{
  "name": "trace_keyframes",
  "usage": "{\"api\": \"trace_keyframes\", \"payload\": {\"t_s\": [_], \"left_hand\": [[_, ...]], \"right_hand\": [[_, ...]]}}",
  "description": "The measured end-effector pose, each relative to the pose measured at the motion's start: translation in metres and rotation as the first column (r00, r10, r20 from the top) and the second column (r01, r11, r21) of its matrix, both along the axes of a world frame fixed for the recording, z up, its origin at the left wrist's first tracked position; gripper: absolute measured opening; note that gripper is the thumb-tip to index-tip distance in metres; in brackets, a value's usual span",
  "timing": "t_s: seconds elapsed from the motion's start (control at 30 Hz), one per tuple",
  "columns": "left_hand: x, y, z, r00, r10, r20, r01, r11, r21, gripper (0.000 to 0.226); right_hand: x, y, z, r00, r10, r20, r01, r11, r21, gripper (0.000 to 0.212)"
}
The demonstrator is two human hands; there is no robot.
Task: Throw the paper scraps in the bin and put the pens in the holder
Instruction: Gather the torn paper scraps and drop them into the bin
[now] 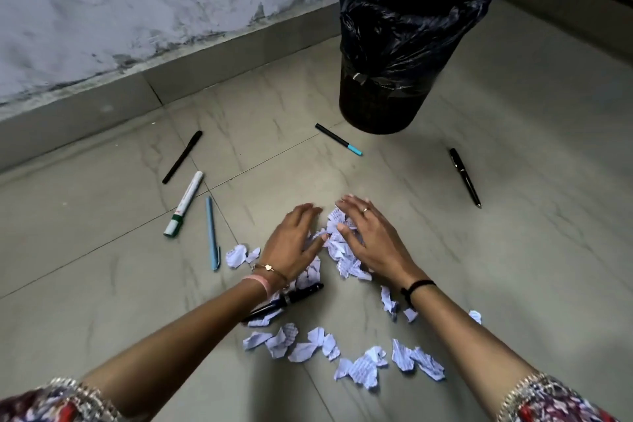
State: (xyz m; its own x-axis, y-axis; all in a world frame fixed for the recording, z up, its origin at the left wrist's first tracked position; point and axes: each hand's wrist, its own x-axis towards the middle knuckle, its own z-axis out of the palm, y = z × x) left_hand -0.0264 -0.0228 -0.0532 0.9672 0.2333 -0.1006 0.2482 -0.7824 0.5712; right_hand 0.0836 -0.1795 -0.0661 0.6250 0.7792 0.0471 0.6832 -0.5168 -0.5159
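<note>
On a grey marbled tile floor, we saw a slim black pen, a white marker with a green cap and a pale blue pen lying to the left. Our left hand and right hand, fingers spread wide and gripping nothing, pressed on a heap of crumpled white lined paper scraps; more scraps lay nearer us. Beyond stood a black bin lined with a black plastic bag, a teal-tipped black pen before it, a glossy black pen to the right.
</note>
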Motion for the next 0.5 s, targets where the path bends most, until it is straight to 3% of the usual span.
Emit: {"api": "trace_keyframes", "payload": {"t_s": [0.07,0.13,0.23,0.5], "left_hand": [[-0.008,0.011,0.008,0.997,-0.036,0.073,0.026,0.991,0.135,0.042],[-0.028,0.021,0.012,0.983,-0.178,0.038,0.166,0.963,0.212,0.028],[-0.056,0.026,0.012,0.909,-0.397,-0.127,0.416,0.877,0.239,0.038],[-0.078,0.005,0.017,0.846,-0.485,-0.223,0.533,0.737,0.416,0.02]], "right_hand": [[0.001,0.007,0.008,0.999,0.006,0.047,-0.008,0.999,0.043,0.039],[-0.006,0.014,0.017,0.995,0.041,0.094,-0.048,0.997,0.064,0.029],[-0.016,0.021,0.019,0.987,0.093,0.132,-0.1,0.994,0.048,0.023],[-0.033,0.027,0.01,0.986,0.13,0.1,-0.134,0.991,0.032,0.02]]}}
